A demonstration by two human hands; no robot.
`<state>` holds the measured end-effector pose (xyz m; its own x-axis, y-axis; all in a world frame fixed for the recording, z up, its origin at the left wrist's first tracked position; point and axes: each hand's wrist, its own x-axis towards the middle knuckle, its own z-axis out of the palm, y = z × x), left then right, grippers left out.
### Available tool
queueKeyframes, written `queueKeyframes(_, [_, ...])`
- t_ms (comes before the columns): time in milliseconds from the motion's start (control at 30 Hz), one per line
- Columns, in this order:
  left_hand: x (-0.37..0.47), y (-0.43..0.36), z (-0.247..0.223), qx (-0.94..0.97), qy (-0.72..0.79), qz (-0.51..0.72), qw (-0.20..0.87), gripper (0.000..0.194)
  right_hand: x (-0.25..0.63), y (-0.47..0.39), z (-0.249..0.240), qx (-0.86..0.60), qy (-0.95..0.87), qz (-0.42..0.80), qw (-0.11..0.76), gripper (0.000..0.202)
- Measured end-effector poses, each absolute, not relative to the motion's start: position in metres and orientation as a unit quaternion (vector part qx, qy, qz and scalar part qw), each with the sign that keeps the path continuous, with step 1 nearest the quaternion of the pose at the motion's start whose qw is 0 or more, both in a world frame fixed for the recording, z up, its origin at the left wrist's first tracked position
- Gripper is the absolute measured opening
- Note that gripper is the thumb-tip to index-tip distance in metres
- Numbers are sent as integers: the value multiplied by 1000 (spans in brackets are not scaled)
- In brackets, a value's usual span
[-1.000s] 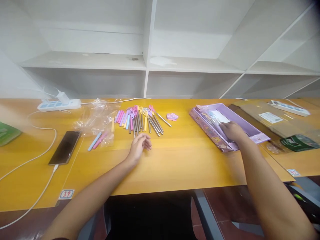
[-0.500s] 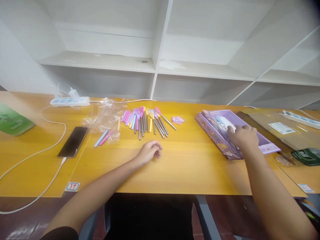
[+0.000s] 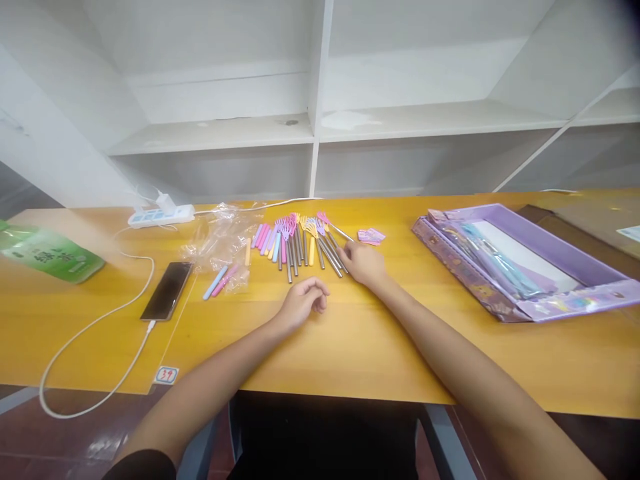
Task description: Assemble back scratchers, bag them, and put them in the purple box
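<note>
On the desk, right hand meets metal rods, grip can't be told; nearer, left hand half-curled, slightly parted.

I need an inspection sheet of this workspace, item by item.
Surface: yellow table; a "39" label sits at its front edge.
Things at hand: claw-headed metal rods piled beside coloured handles; two more handles lie apart.
Clutter: clear plastic wrapping, small pink pieces, phone, green item, purple box holding wrapped pieces.
Hands: left hand loosely curled, partly open, nothing seen in it; right hand at the pile's right side, grip unclear.
Cables: white cable plugged into the phone, looping past the front edge; power strip behind.
Surroundings: white shelving behind; cardboard at right.
</note>
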<state>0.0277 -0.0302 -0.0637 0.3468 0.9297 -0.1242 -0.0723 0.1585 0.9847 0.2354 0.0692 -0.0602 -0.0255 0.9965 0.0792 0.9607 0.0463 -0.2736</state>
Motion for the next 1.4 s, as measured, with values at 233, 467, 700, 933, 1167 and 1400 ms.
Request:
queueKeyframes(233, [15, -23, -52, 787, 433, 348, 269, 18, 242, 69, -62, -669, -729, 93, 111, 32])
queueKeyframes(467, [10, 39, -32, 846, 511, 152, -8, 21, 243, 59, -45, -628, -772, 93, 43, 30])
queueKeyframes(700, [31, 67, -26, 822, 565, 58, -47, 27, 254, 51, -39, -597, -791, 121, 53, 34])
queueKeyframes(933, [51, 74, -18, 804, 592, 7, -64, 33, 269, 56, -39, -624, -754, 180, 99, 37])
queueKeyframes(1167, [63, 82, -13, 803, 593, -44, -44, 30, 275, 58, -34, -664, -705, 188, 164, 43])
queueKeyframes(1400, [63, 81, -12, 799, 599, -49, -14, 32, 276, 54, -27, -673, -693, 164, 201, 42])
